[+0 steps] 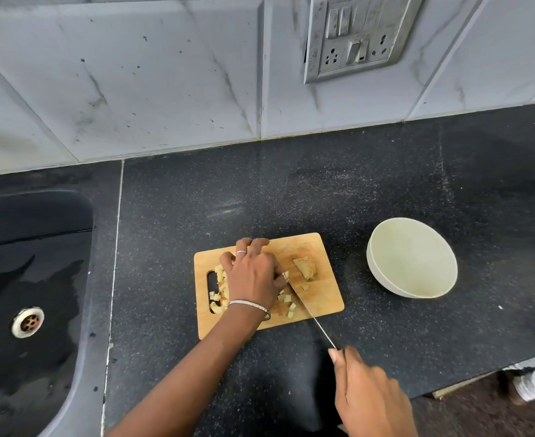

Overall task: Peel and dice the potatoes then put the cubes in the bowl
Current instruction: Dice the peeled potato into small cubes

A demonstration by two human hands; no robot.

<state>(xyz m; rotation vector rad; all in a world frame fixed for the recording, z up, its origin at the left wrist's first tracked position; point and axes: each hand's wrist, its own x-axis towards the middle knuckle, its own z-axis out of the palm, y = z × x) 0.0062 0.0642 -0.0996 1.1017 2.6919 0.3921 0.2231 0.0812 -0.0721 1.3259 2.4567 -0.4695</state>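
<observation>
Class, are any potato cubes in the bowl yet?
No, the bowl shows only its bare inside; the cubes lie on the board.

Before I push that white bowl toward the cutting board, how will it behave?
The bowl is empty, so it is probably light and should slide readily on the smooth stone countertop. Its wall seems to curve in toward a narrower base, so a push high on the rim may rock or tip it; push low. It looks rigid, not floppy.

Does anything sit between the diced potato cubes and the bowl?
Only on the cutting board: the knife and a larger potato piece lie on the bowl side of the potato cubes. The counter strip before the bowl shows nothing.
</observation>
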